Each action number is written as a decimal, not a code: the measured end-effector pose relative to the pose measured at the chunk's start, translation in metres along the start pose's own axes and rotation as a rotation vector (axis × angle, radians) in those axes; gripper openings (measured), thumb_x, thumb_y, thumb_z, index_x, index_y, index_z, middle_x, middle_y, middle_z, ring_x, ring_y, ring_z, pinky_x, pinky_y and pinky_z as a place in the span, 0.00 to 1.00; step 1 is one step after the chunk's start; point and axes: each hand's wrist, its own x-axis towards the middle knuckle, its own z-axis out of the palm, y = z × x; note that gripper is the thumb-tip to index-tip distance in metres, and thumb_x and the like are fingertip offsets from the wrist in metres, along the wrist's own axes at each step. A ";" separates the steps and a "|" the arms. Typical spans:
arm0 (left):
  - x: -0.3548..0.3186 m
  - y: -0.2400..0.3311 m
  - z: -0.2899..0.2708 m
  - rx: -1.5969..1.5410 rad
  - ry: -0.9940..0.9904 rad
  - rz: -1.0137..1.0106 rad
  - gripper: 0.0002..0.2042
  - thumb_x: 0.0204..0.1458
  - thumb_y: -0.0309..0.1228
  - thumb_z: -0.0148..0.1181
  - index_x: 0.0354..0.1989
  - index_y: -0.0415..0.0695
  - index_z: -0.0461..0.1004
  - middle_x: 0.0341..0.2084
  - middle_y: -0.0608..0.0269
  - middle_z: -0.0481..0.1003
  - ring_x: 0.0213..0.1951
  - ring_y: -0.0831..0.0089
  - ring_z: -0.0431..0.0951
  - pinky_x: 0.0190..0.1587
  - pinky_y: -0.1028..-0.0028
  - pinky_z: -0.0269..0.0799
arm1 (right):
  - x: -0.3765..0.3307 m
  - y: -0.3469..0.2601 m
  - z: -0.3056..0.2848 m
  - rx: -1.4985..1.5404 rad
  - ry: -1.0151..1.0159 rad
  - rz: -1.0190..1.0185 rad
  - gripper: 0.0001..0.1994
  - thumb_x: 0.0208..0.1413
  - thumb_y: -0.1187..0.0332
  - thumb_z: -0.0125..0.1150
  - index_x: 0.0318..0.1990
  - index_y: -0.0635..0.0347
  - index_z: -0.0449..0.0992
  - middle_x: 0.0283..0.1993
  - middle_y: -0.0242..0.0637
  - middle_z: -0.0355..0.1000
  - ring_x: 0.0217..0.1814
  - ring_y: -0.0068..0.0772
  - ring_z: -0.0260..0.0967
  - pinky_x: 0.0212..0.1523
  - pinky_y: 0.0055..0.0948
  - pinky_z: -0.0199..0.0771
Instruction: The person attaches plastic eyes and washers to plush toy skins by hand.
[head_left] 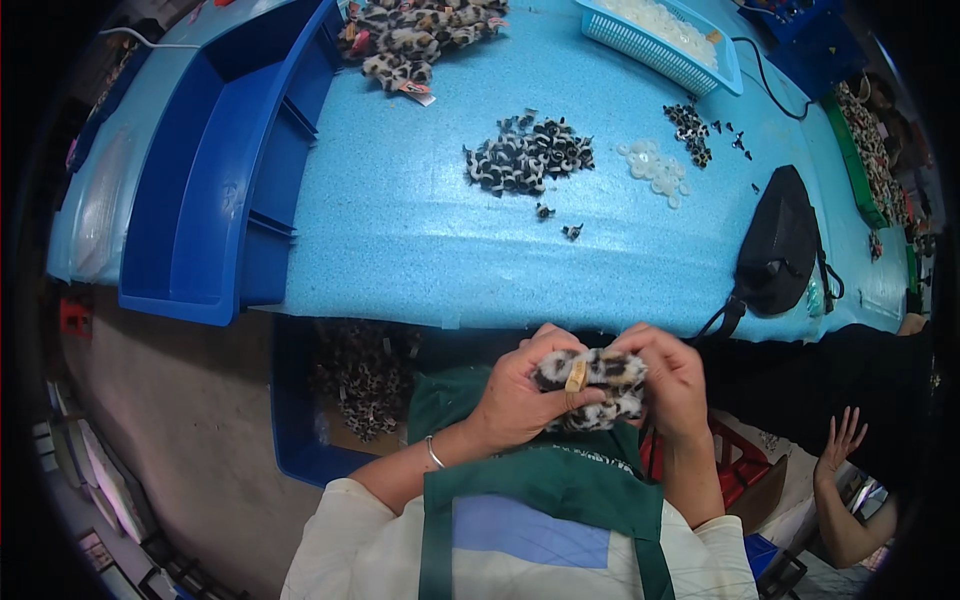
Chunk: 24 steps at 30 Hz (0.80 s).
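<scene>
Fingers (575,399) of left hand (515,397) closed on left side of plush piece (614,369), thumb across its front; right hand (675,380) grips right side. Plush fluffy, cream-white with black and brown blotches, small tan strip (576,376) near left thumb, held just off near edge of bench (380,250). On bench: black-and-white parts pile (530,157), translucent discs (655,172), black bag (780,245), blue bin (200,190) left, similar plush heap (420,38) far side
</scene>
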 end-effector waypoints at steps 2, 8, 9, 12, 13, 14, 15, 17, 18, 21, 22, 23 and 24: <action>0.002 0.001 -0.003 0.118 0.032 0.034 0.15 0.44 0.28 0.70 0.39 0.41 0.73 0.32 0.68 0.70 0.37 0.76 0.68 0.43 0.76 0.63 | 0.002 0.000 0.001 -0.031 -0.190 -0.066 0.06 0.55 0.72 0.59 0.35 0.68 0.75 0.33 0.33 0.70 0.37 0.20 0.65 0.39 0.20 0.64; 0.007 0.018 -0.019 -0.003 -0.142 0.054 0.12 0.42 0.25 0.65 0.36 0.38 0.72 0.33 0.65 0.70 0.38 0.75 0.68 0.45 0.76 0.63 | 0.026 -0.014 0.006 -0.576 -0.067 -0.268 0.04 0.51 0.75 0.60 0.29 0.66 0.71 0.31 0.37 0.69 0.33 0.28 0.66 0.38 0.23 0.63; 0.005 0.021 -0.019 -0.147 -0.126 -0.057 0.13 0.43 0.25 0.64 0.37 0.38 0.72 0.34 0.66 0.70 0.39 0.77 0.68 0.45 0.77 0.64 | 0.034 -0.016 0.009 -0.586 -0.129 -0.295 0.04 0.50 0.76 0.60 0.30 0.66 0.71 0.31 0.37 0.68 0.34 0.31 0.66 0.39 0.24 0.64; 0.000 0.019 -0.026 -0.418 -0.077 -0.145 0.15 0.46 0.23 0.62 0.43 0.37 0.69 0.36 0.66 0.72 0.41 0.80 0.72 0.45 0.78 0.68 | 0.070 -0.019 0.010 -0.721 -0.040 -0.462 0.07 0.47 0.78 0.60 0.35 0.64 0.72 0.33 0.38 0.68 0.36 0.35 0.66 0.40 0.29 0.66; 0.000 0.021 -0.024 -0.495 0.022 -0.226 0.14 0.47 0.22 0.60 0.44 0.37 0.69 0.37 0.65 0.73 0.41 0.79 0.73 0.46 0.77 0.70 | 0.083 -0.021 0.012 -0.792 0.009 -0.494 0.08 0.47 0.78 0.60 0.36 0.63 0.72 0.34 0.39 0.68 0.37 0.36 0.67 0.40 0.30 0.66; 0.001 0.023 -0.022 -0.571 0.123 -0.307 0.14 0.48 0.21 0.59 0.45 0.36 0.69 0.37 0.63 0.75 0.42 0.78 0.75 0.46 0.76 0.71 | 0.093 -0.023 0.013 -0.863 0.057 -0.525 0.09 0.47 0.79 0.60 0.37 0.62 0.73 0.34 0.39 0.67 0.37 0.36 0.67 0.40 0.30 0.66; 0.003 0.025 -0.021 -0.611 0.154 -0.328 0.13 0.50 0.19 0.58 0.45 0.35 0.69 0.38 0.62 0.76 0.41 0.77 0.76 0.48 0.74 0.72 | 0.104 -0.017 0.011 -0.857 0.048 -0.523 0.09 0.47 0.79 0.60 0.37 0.62 0.73 0.34 0.39 0.67 0.37 0.36 0.67 0.40 0.30 0.66; 0.006 0.027 -0.017 -0.608 0.188 -0.337 0.13 0.50 0.20 0.58 0.45 0.35 0.70 0.38 0.61 0.76 0.41 0.77 0.76 0.47 0.74 0.72 | 0.118 -0.005 0.002 -1.062 -0.009 -0.749 0.10 0.46 0.79 0.60 0.37 0.61 0.73 0.35 0.39 0.68 0.37 0.36 0.67 0.40 0.30 0.67; 0.006 0.027 -0.016 -0.609 0.218 -0.347 0.13 0.50 0.20 0.58 0.44 0.35 0.70 0.38 0.61 0.76 0.41 0.77 0.76 0.47 0.74 0.72 | 0.118 -0.004 0.002 -1.054 -0.015 -0.751 0.10 0.46 0.79 0.60 0.37 0.61 0.73 0.35 0.39 0.68 0.37 0.36 0.67 0.40 0.30 0.67; 0.005 0.032 -0.013 -0.609 0.257 -0.351 0.13 0.51 0.20 0.58 0.45 0.35 0.70 0.38 0.60 0.76 0.40 0.77 0.76 0.47 0.75 0.72 | 0.113 -0.003 -0.002 -1.028 -0.006 -0.723 0.10 0.46 0.79 0.62 0.37 0.61 0.73 0.35 0.35 0.70 0.36 0.30 0.68 0.39 0.27 0.67; 0.004 0.033 -0.012 -0.594 0.258 -0.359 0.13 0.51 0.20 0.58 0.46 0.35 0.70 0.37 0.60 0.76 0.40 0.77 0.76 0.46 0.75 0.72 | 0.106 -0.003 -0.005 -0.768 0.009 -0.611 0.10 0.45 0.79 0.64 0.37 0.62 0.73 0.35 0.34 0.70 0.36 0.27 0.68 0.39 0.25 0.67; 0.003 0.032 -0.011 -0.590 0.255 -0.359 0.13 0.51 0.20 0.58 0.46 0.35 0.70 0.37 0.60 0.76 0.40 0.77 0.76 0.46 0.75 0.72 | 0.099 -0.003 -0.008 -0.510 0.026 -0.496 0.10 0.45 0.79 0.65 0.36 0.64 0.73 0.35 0.33 0.71 0.35 0.24 0.68 0.39 0.23 0.67; 0.003 0.030 -0.010 -0.587 0.254 -0.354 0.13 0.51 0.21 0.58 0.45 0.35 0.70 0.37 0.60 0.77 0.40 0.77 0.76 0.46 0.75 0.72 | 0.089 -0.006 -0.011 -0.506 0.030 -0.499 0.10 0.45 0.79 0.65 0.36 0.64 0.73 0.35 0.33 0.71 0.35 0.24 0.68 0.39 0.23 0.67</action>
